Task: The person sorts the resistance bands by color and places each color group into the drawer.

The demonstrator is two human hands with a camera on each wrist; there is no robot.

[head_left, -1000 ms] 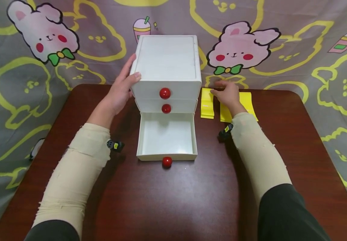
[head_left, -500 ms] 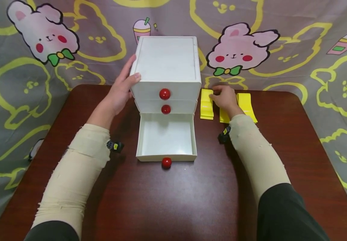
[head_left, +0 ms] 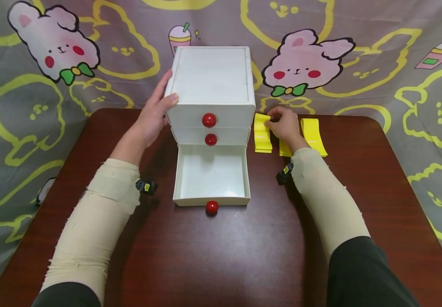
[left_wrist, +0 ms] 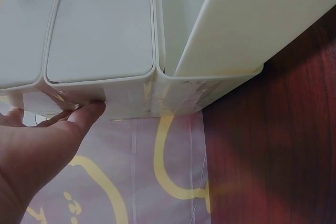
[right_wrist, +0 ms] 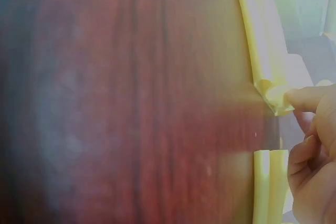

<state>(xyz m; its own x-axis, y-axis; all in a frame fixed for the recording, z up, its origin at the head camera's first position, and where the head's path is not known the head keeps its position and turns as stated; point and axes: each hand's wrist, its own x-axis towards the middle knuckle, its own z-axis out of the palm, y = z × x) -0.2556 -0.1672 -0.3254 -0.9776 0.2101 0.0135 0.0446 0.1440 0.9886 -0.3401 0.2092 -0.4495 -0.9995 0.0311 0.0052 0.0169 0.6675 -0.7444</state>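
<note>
A white drawer unit (head_left: 213, 76) stands at the back of the table, its bottom drawer (head_left: 212, 201) pulled out with nothing inside. My left hand (head_left: 149, 117) rests against its upper left side, fingers extended along the side and thumb at the top edge. In the left wrist view, the thumb of this left hand (left_wrist: 47, 145) presses on the side wall. Right of the unit, my right hand (head_left: 285, 127) pinches the end of a folded yellow strip (head_left: 262, 134). The right wrist view shows a fingertip of the right hand (right_wrist: 320, 145) at the end of this yellow strip (right_wrist: 257, 35).
A second yellow strip (head_left: 285, 148) lies partly hidden under the right hand, and a third yellow strip (head_left: 313, 136) lies right of it. Red knobs (head_left: 212, 207) stick out from the drawers. Behind the dark wooden table (head_left: 221, 256) hangs a patterned curtain (head_left: 129, 51).
My right hand has moved slightly left and down onto the leftmost yellow strip, whose far end has tilted a little. The left hand and drawers have stayed in place.
</note>
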